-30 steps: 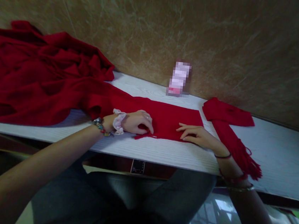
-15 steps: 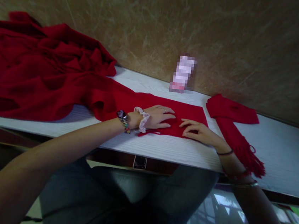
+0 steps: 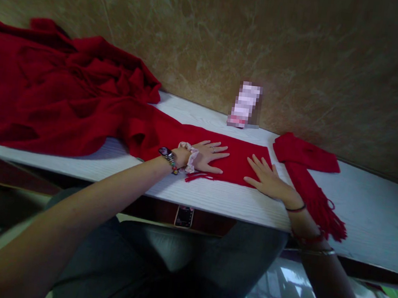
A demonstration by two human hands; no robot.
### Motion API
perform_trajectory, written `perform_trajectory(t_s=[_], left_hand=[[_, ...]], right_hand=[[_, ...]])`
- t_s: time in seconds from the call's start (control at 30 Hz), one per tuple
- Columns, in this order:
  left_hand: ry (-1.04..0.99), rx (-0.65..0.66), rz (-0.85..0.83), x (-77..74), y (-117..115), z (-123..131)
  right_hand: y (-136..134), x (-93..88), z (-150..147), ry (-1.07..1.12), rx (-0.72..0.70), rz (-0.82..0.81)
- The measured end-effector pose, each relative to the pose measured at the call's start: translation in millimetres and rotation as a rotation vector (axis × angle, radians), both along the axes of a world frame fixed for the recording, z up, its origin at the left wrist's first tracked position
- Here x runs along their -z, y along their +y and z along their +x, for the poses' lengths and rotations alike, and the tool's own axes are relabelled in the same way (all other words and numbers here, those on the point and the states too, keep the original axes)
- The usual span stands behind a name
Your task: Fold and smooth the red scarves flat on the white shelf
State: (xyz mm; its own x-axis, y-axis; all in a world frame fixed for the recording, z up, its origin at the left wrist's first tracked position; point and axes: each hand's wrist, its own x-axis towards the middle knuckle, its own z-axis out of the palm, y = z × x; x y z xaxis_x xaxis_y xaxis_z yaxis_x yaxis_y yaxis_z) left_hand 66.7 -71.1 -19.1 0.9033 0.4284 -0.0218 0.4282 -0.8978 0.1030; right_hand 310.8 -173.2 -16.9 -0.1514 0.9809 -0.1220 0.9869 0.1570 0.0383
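Note:
A long red cloth [image 3: 234, 148] lies flat across the white tabletop, its left part bunched into a large heap. My left hand [image 3: 208, 156] rests palm down on the flat part, fingers spread, a scrunchie and a watch on the wrist. Near the cloth's right end, my right hand [image 3: 266, 177] also lies on it with its fingers apart. A few loose red threads [image 3: 198, 176] show at the near edge, below my left hand. Just past the right end is a folded red scarf [image 3: 301, 155] with a fringe, partly beside my right wrist.
A pixelated upright item [image 3: 245, 104] leans against the brown marbled wall behind the white table [image 3: 176, 189]. Below the table's front edge, a phone [image 3: 184, 216] with a lit screen lies over my lap.
Both hands have flattened and spread their fingers on the cloth; the right fingers were curled before. The camera view has shifted slightly.

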Motion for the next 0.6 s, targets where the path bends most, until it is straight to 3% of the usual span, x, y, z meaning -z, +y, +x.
perform_trajectory(t_s=[0.17, 0.3, 0.4, 0.5, 0.6], left_hand=[[0.005, -0.038, 0.007, -2.0, -1, -1], [0.025, -0.074, 0.002, -4.2, -3, 0], [0.031, -0.118, 0.001, -4.2, -3, 1], [0.034, -0.138, -0.001, -4.0, -4, 2], [0.037, -0.132, -0.001, -4.4, -4, 1]], right_hand=[[10, -13.0, 10, -0.019, 0.101, -0.132], [34, -20.4, 0, -0.004, 0.108, 0.053], [51, -15.2, -19, 0.050, 0.060, 0.164], [59, -4.6, -30, 0.088, 0.014, 0.093], [59, 3.1, -23, 0.080, 0.052, 0.061]])
